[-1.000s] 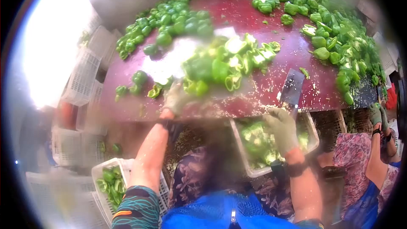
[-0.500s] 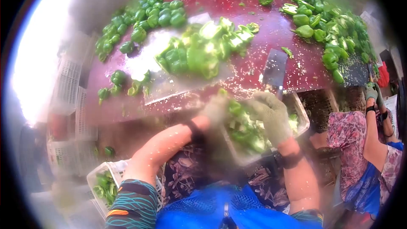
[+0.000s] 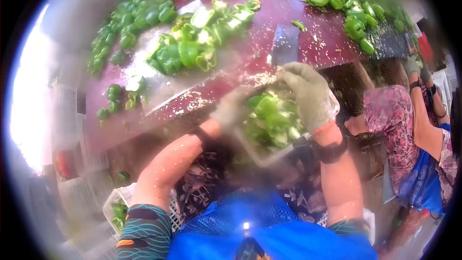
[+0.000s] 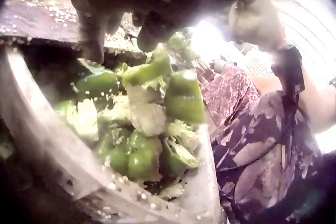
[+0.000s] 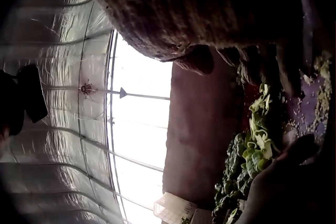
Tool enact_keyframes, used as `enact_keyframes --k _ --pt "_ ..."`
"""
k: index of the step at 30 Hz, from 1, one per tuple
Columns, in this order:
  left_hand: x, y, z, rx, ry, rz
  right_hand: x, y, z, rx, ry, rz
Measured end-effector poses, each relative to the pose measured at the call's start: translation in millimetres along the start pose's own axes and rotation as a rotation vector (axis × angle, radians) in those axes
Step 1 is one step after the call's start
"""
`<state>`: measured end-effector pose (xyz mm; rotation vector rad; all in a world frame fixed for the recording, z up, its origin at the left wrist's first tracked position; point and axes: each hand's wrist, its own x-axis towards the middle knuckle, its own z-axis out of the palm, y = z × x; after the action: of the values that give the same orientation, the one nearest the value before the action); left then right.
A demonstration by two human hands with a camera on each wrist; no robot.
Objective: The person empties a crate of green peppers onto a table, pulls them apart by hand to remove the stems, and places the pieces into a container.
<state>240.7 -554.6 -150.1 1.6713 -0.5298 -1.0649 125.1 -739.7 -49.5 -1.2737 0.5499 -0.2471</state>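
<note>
In the head view my gloved left hand [image 3: 231, 110], blurred, hovers beside the left rim of a white crate [image 3: 262, 159] of cut green peppers [image 3: 273, 118]. The left wrist view shows its dark fingers [image 4: 94, 43] hanging over the pepper pieces [image 4: 139, 153] with nothing between them. Above the crate's right side is my gloved right hand [image 3: 310, 94], fingers loosely bent and holding nothing visible. Just beyond its fingertips lies a broad-bladed knife [image 3: 285, 43] on the red table [image 3: 240, 79], the handle hidden.
Cut peppers [image 3: 192, 43] are heaped mid-table, with whole peppers [image 3: 144, 12] at left and another pile [image 3: 356, 14] at right. Seeds litter the tabletop. A second white crate [image 3: 118, 197] stands by my left arm. Another person's gloved hand [image 3: 412, 65] is at the far right.
My left hand has moved from the peppers at the table's edge to the crate, with green at its fingers midway. The right hand stays over the crate; the knife lies still.
</note>
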Motion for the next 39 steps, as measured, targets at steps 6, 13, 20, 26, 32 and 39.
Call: enact_keyframes --k 6,13,20,26,32,39 --pt "-11 -1 40 0.933 -0.02 0.654 11 22 -25 -0.111 0.007 -0.195" --pt "-11 17 55 1.08 -0.235 0.594 -7 -10 -25 0.027 0.095 -0.028" --pt "-17 -37 97 1.323 -0.597 0.496 -9 -9 -27 0.026 0.063 -0.032" --pt "-5 -9 62 1.195 -0.518 0.184 -7 -10 -29 0.011 0.062 -0.062" --pt "1 50 -20 1.062 0.153 0.293 -11 -11 -23 -0.072 0.065 -0.08" --pt "53 62 -124 1.168 0.599 -0.081 -4 -10 -11 -0.031 0.058 -0.017"
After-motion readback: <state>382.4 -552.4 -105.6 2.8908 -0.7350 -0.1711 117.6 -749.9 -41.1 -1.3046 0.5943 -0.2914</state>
